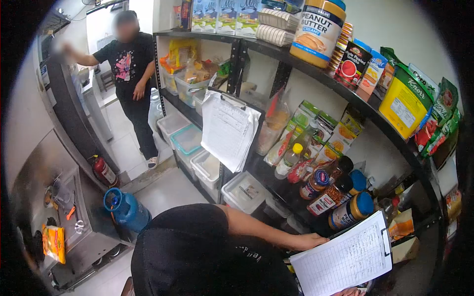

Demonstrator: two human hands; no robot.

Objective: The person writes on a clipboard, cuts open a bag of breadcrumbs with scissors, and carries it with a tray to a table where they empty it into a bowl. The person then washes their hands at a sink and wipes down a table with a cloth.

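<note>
"Looking for the clipboard (387,241)?"

"Yes. Can see it at lower right, tilted, beside the blue-lidded peanut butter jar (351,211), bearing handwritten lined sheets (340,259)."

"And the left hand (307,240)?"

"At the upper edge of the sheets, apart from the right hand (351,292). Cannot tell whether gripping or merely touching."

"The right?"

"At the lower edge, mostly cut off by the bottom of the view. Cannot tell how closed."

"Anything around?"

"Can spot a second clipboard (229,130) hanging on the black metal rack (197,35), plus a yellow Knorr tub (406,106) on top."

"Farther off?"

"Can see a person in black (129,61), a blue gas cylinder (129,212) and a red fire extinguisher (104,171)."
</note>
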